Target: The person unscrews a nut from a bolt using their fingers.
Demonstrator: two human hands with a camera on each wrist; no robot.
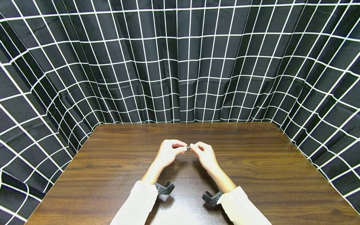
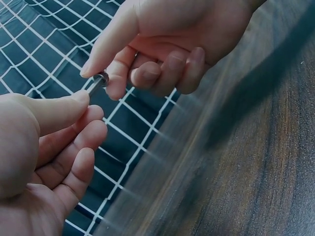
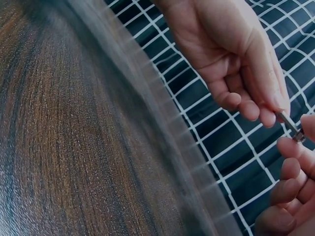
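Note:
A small metal bolt (image 2: 96,86) with a shiny, wider end is held in the air between both hands. My left hand (image 1: 168,152) pinches the thin shank between thumb and index finger, its other fingers loosely curled beneath. From the opposite side, my right hand (image 1: 206,156) has thumb and index fingertips at the wider end, gripping it. In the right wrist view, the bolt (image 3: 291,125) slants from the left fingertips down to the right ones. The part of the shank inside the left pinch is hidden.
Below the hands spreads a dark wood-grain table (image 1: 112,172). A black curtain with a white grid (image 1: 185,68) surrounds its back and sides. Dark wrist mounts (image 1: 165,188) sit at both cuffs of the white sleeves (image 1: 140,200).

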